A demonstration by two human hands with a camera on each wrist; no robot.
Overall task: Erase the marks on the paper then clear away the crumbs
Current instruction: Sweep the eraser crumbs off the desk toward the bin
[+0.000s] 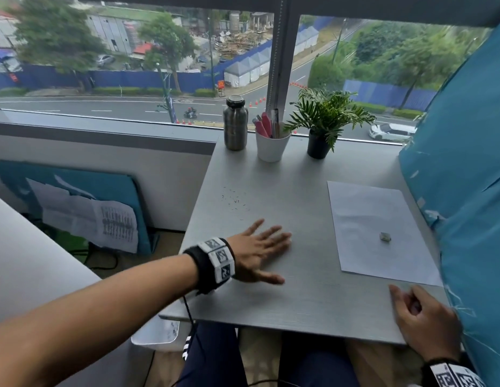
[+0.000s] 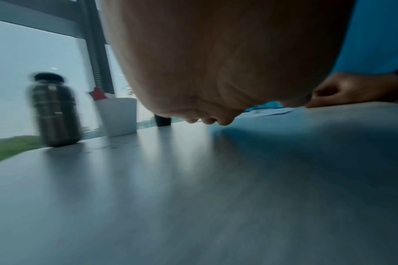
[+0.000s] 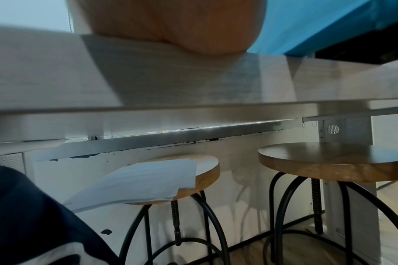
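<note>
A white sheet of paper [image 1: 380,230] lies on the right side of the grey table [image 1: 299,297], with a small grey eraser [image 1: 385,237] resting on it. Dark eraser crumbs [image 1: 234,199] are scattered on the table's left part, beyond my left hand [image 1: 260,252]. That hand lies flat on the tabletop with its fingers straight and spread, holding nothing. My right hand [image 1: 421,317] rests at the table's front edge below the paper's near corner, fingers loosely curled and empty. In the left wrist view the palm [image 2: 216,71] hovers close over the table.
A steel bottle [image 1: 235,124], a white cup of pens [image 1: 271,143] and a potted plant [image 1: 324,121] stand along the window edge. A blue padded panel [image 1: 466,163] borders the table on the right. Two wooden stools [image 3: 329,161] stand under the table; one [image 3: 170,177] carries papers.
</note>
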